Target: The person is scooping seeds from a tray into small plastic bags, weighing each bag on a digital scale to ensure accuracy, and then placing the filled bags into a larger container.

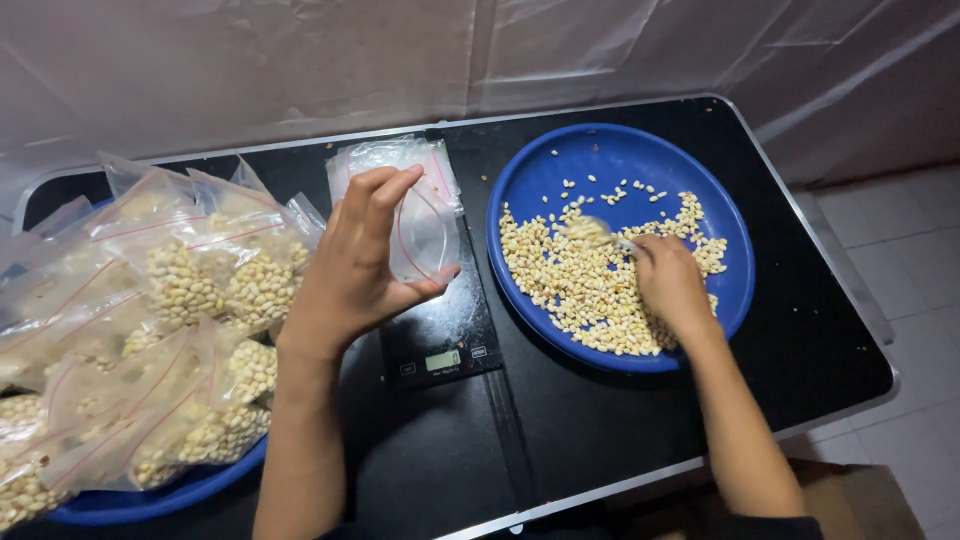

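Observation:
My left hand (358,258) holds a small clear zip bag (424,232) with a red seal line, mouth held apart, above a black kitchen scale (440,345). My right hand (672,282) is down in a blue round tray (610,150) of pale shelled nuts (575,285), gripping a small scoop (592,232) loaded with nuts; the scoop is blurred. A stack of empty clear bags (392,155) lies at the far end of the scale.
A heap of filled nut bags (150,330) rests on a second blue tray (150,500) at the left. The black folding table (600,420) has a metal rim. Plastic sheeting hangs behind; tiled floor shows at right.

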